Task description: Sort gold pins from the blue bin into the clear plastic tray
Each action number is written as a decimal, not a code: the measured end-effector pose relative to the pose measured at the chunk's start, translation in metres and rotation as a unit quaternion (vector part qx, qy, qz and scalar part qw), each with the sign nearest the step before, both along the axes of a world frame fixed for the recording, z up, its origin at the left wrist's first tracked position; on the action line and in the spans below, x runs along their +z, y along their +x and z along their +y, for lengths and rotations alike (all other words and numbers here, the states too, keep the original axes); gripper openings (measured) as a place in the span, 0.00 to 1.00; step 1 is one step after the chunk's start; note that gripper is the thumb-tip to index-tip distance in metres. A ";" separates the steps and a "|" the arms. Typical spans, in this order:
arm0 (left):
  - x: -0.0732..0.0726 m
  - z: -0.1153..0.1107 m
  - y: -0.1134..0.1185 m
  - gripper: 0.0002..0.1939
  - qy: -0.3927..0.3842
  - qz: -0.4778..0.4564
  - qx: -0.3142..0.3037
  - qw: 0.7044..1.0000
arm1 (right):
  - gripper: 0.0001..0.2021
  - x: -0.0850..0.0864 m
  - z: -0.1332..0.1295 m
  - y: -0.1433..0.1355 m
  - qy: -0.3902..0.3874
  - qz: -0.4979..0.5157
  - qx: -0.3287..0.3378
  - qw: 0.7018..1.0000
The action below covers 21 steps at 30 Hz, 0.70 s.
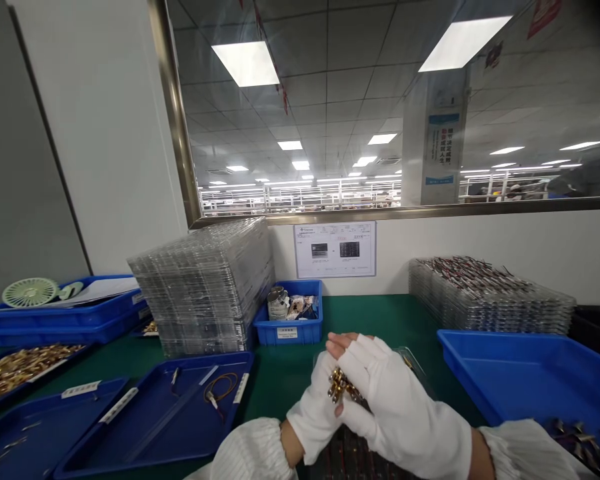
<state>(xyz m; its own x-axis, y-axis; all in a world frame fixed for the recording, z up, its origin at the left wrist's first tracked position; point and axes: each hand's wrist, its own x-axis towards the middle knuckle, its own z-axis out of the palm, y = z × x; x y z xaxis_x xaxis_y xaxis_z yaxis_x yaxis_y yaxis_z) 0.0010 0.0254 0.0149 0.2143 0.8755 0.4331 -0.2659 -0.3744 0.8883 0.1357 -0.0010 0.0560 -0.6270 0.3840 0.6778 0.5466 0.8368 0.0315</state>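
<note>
Both hands wear white gloves with bare fingertips and meet at the lower middle of the head view. My left hand (316,408) is curled under and beside a cluster of small shiny gold and silver metal parts (343,387). From the right, my right hand (393,393) covers the same cluster, its fingers bent over it and touching my left hand. Which hand bears the parts is hard to separate. Beneath the hands lies a clear plastic tray (355,460) with dark contents in rows, mostly hidden.
Left are blue trays (180,413), gold parts (20,370) and a tall stack of clear trays (205,287). A small blue bin (289,333) stands behind. Right are a large blue tray (525,367) and stacked clear trays (485,300) with wired pieces. A window rises behind.
</note>
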 end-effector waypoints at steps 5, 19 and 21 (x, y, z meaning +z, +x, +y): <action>0.002 -0.002 0.000 0.23 0.034 0.020 0.009 0.999 | 0.34 -0.003 0.001 0.000 0.018 0.057 -0.012 0.998; 0.018 -0.006 -0.002 0.20 0.087 0.044 -0.015 0.995 | 0.34 -0.010 0.012 0.000 -0.138 0.120 0.028 0.983; 0.026 -0.008 -0.001 0.18 0.066 0.058 -0.035 0.995 | 0.29 -0.008 0.010 0.000 -0.137 0.110 0.043 0.983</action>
<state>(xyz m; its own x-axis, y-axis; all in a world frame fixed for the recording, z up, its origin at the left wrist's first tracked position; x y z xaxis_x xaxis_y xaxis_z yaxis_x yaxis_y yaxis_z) 0.0000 0.0175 0.0404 0.3289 0.7934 0.5122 -0.1934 -0.4743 0.8588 0.1354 0.0091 0.0477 -0.5144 0.5238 0.6790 0.4422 0.8404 -0.3133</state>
